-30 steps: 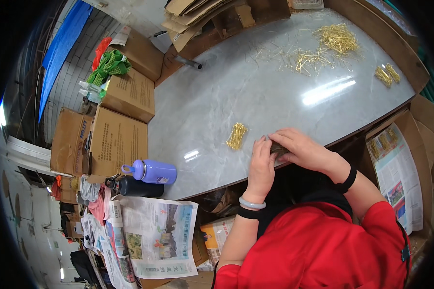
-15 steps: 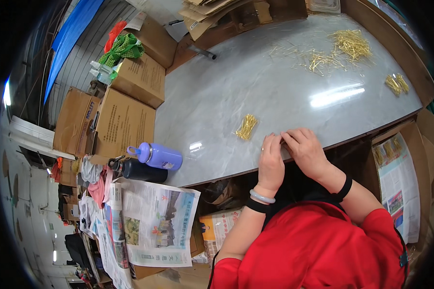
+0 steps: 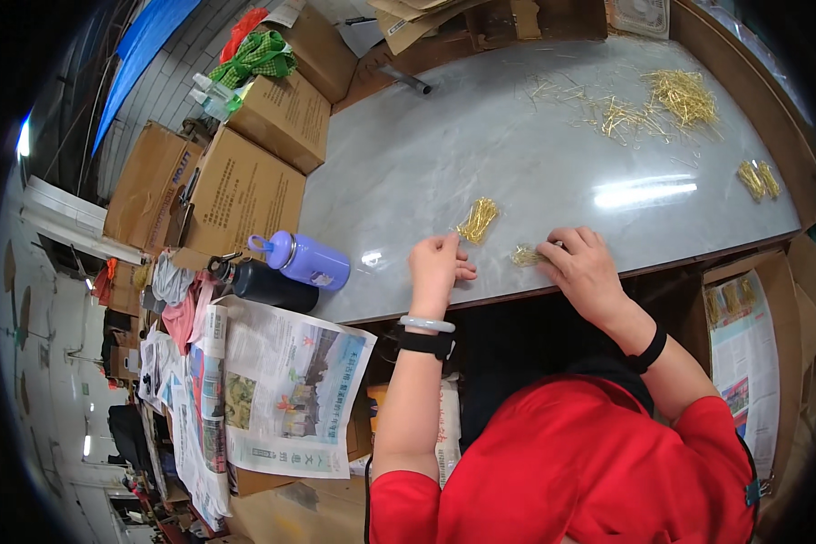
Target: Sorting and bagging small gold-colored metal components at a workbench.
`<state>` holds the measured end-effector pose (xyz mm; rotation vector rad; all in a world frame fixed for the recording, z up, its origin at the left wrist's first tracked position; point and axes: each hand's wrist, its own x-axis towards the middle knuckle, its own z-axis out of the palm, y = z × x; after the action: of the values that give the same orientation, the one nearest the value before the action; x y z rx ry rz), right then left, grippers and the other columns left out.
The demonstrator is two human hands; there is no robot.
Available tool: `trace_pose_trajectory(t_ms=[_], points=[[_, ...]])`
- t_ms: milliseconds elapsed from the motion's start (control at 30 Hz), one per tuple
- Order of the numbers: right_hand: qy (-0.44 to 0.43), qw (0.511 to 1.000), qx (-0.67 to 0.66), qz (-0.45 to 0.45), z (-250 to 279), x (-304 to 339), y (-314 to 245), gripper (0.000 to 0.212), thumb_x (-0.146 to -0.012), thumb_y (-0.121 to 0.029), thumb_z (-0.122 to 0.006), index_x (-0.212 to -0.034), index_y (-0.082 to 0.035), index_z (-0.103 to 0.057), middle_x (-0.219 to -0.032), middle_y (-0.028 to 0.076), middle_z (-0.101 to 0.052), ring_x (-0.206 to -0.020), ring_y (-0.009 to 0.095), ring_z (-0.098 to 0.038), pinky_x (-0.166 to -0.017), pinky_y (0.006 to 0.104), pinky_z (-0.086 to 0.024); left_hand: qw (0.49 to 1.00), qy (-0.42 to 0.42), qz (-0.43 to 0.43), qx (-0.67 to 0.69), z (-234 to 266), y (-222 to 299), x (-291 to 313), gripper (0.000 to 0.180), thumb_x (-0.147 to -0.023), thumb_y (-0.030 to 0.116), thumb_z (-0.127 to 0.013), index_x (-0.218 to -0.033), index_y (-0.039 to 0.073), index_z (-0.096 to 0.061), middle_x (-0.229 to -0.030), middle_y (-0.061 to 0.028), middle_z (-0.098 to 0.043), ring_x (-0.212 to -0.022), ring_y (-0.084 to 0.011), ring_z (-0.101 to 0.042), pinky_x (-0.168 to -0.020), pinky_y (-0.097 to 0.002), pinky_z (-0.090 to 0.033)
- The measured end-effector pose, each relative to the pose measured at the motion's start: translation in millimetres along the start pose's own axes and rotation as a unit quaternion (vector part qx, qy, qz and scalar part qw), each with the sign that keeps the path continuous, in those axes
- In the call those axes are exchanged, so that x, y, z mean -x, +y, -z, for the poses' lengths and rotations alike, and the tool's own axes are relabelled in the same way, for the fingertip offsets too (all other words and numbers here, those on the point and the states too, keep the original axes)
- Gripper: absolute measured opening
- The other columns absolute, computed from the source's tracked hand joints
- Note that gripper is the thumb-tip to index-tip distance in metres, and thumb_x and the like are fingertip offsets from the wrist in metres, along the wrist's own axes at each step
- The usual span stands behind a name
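At the near edge of the grey table, my right hand grips a small bundle of thin gold wire pins by its right end, between thumb and fingers. My left hand is a little further left, with its thumb and forefinger drawn together beside a second gold bundle. Whether they hold a single pin or touch the bundle's left end is too small to make out. The other fingers of that hand are loosely bent.
Loose gold pins and a heap lie at the far right, with two more bundles near the right edge. On the left stand a purple bottle, a black bottle and stacked cartons. Newspaper hangs below.
My hands were together at the table edge and have parted. The left has moved left to the lying bundle; a gold bundle now shows at the right hand's fingertips.
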<state>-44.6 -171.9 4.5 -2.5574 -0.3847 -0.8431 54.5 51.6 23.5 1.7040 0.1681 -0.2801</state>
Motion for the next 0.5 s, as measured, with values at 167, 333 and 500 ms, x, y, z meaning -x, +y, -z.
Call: trace_pose_trajectory(t_ms=[167, 333, 500], points=[[0.008, 1.000, -0.005, 0.002, -7, 1, 1, 0.015, -0.079, -0.010, -0.073, -0.093, -0.010, -0.068, -0.095, 0.003, -0.062, -0.090, 0.025, -0.057, -0.081, 0.0378, -0.047, 0.999, -0.001, -0.017, 0.032, -8, -2, 0, 0.027, -0.098, 0.013, -0.059, -0.104, -0.013, -0.059, -0.086, -0.0159, -0.064, -0.065, -0.0228, -0.069, -0.054, -0.0291, -0.058], [0.031, 1.000, 0.000, -0.001, -6, -2, 17, 0.012, -0.077, -0.008, -0.072, -0.088, -0.010, -0.069, -0.091, 0.003, -0.063, -0.086, 0.025, -0.058, -0.077, 0.0365, -0.049, 0.994, -0.010, -0.038, 0.102, -3, -7, 36, 0.019, -0.099, 0.011, -0.058, -0.097, -0.008, -0.059, -0.091, -0.0140, -0.065, -0.079, -0.0215, -0.070, -0.069, -0.0327, -0.062], [0.017, 1.000, -0.007, -0.014, 2, -3, 23, 0.012, -0.078, -0.008, -0.072, -0.089, -0.009, -0.070, -0.092, 0.004, -0.063, -0.087, 0.026, -0.059, -0.079, 0.0370, -0.050, 0.978, -0.144, 0.043, 0.145, 21, -26, 100, 0.012, -0.099, 0.008, -0.057, -0.097, -0.004, -0.060, -0.092, -0.0108, -0.065, -0.086, -0.0210, -0.070, -0.077, -0.0369, -0.063]])
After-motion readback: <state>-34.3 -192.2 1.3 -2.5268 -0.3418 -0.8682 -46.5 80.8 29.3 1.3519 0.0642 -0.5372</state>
